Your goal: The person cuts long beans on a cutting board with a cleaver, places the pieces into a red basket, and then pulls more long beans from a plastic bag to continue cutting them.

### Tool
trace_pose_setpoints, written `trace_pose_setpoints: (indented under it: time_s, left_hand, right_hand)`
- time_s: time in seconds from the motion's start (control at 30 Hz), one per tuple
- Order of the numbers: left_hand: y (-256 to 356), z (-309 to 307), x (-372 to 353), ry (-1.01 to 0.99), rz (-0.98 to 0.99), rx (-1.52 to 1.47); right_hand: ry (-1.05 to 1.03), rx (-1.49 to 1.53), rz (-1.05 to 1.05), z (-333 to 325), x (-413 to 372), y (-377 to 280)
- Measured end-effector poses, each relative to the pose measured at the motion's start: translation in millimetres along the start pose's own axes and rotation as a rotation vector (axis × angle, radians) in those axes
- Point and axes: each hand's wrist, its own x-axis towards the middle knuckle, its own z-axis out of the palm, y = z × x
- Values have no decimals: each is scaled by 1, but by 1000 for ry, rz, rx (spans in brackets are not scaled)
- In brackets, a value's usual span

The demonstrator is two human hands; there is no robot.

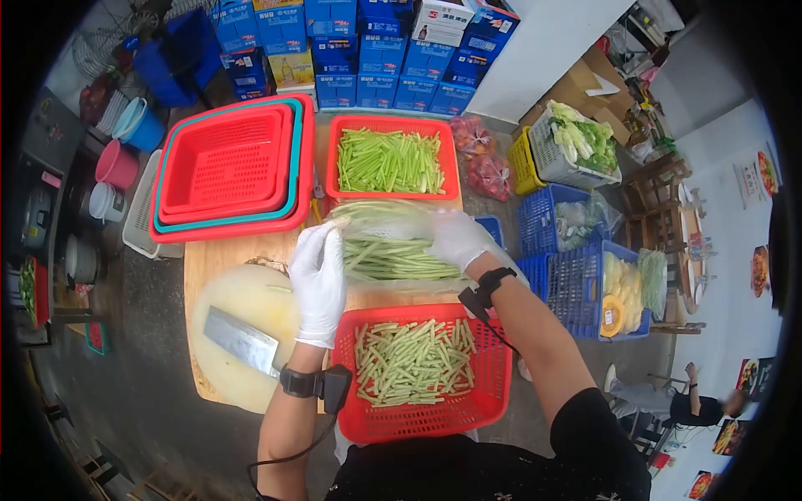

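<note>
My left hand (pixel 318 280), in a white glove, is closed with its fingertips pinched at the left end of some long green stalks (pixel 376 214). My right hand (pixel 459 240), also gloved, is blurred at the right end of these stalks; its fingers are smeared by motion. Between and below the hands lies a bundle of long green beans (pixel 401 259) in clear plastic. Nearest my body is a red basket (pixel 493 392) with cut bean pieces (pixel 413 363). Behind the hands, another red basket (pixel 452 159) holds cut green stalks (pixel 388 161).
A round cutting board (pixel 238 301) with a cleaver (pixel 241 341) lies left. Stacked red and teal baskets (pixel 305 167) stand at the back left. Blue crates (pixel 576 284) and a crate of leafy greens (pixel 543 154) are right. A person (pixel 697 409) sits at the far right.
</note>
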Motion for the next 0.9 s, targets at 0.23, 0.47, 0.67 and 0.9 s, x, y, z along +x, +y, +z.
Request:
trace_pose_setpoints:
  time_s: [0.23,0.47,0.67,0.9]
  left_hand:
    - [12,-14,-10,-42,-14,12]
    - [10,-18,-14,-46,30,81]
    - [5,-25,-17,-95,-22,39]
    - [2,-25,-18,-90,3,73]
  right_hand:
    - [152,52,22,29,-14,-11]
    - [78,180,-46,-1,-21,-18]
    - [226,217,-176,32,-24,-6]
    - [-39,223,40,-35,-42,-37]
